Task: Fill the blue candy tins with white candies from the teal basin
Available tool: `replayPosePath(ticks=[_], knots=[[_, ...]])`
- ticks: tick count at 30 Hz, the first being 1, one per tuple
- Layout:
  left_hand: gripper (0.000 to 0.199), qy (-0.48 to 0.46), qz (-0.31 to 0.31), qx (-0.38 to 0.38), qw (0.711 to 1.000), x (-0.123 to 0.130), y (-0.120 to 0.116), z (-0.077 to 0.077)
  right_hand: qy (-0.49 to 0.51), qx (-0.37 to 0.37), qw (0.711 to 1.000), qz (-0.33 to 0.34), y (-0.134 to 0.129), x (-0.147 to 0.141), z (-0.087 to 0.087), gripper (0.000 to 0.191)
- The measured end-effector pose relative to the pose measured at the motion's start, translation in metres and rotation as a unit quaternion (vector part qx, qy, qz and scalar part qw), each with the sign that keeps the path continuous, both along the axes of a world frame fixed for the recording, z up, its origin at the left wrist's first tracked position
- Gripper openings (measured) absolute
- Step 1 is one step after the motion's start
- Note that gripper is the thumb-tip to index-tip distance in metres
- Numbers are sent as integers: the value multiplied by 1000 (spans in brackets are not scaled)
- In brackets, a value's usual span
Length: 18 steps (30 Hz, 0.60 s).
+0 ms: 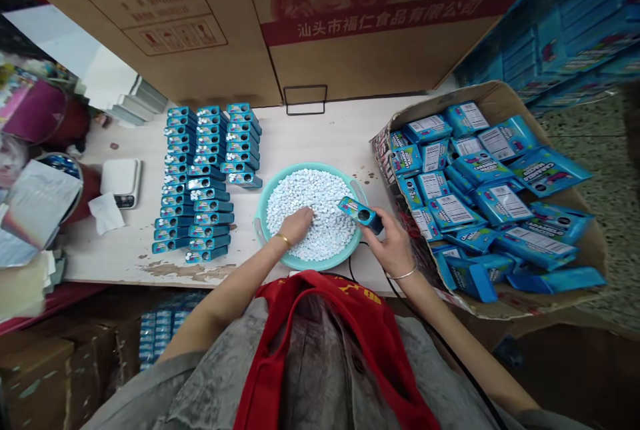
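Note:
A teal basin (259, 217) full of small white candies (325, 217) stands on the white table. My left hand (296, 226) reaches into the candies, fingertips dipped among them and partly hidden, so what they hold cannot be made out. Over the basin's right side, my right hand (390, 243) grips a small blue box (357, 211), tilted, with a dark round opening facing up. Left of the basin, several similar blue boxes (210, 207) stand in three columns, white candies showing at some of their left ends.
An open carton (500, 93) of blue boxes sits at the right. Large brown cartons (350, 63) line the back, with a wire stand (305, 112) before them. A white scale (121, 180), paper (107, 212) and containers are at the left.

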State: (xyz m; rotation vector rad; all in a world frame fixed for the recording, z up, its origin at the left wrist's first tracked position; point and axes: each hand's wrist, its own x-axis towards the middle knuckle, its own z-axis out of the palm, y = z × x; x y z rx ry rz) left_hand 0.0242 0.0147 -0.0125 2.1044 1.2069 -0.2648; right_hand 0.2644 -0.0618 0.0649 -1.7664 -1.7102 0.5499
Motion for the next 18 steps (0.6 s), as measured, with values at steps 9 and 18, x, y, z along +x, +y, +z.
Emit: replayPosePath(ticks=[9,18], knots=[[27,-134,3,-6,991,-23,1,25,3,-12,1000,-25,-7,3,0,36],[21,-118,-118,64,984,-36,24,142,-29,25,997,74,6,-20,-6,39]])
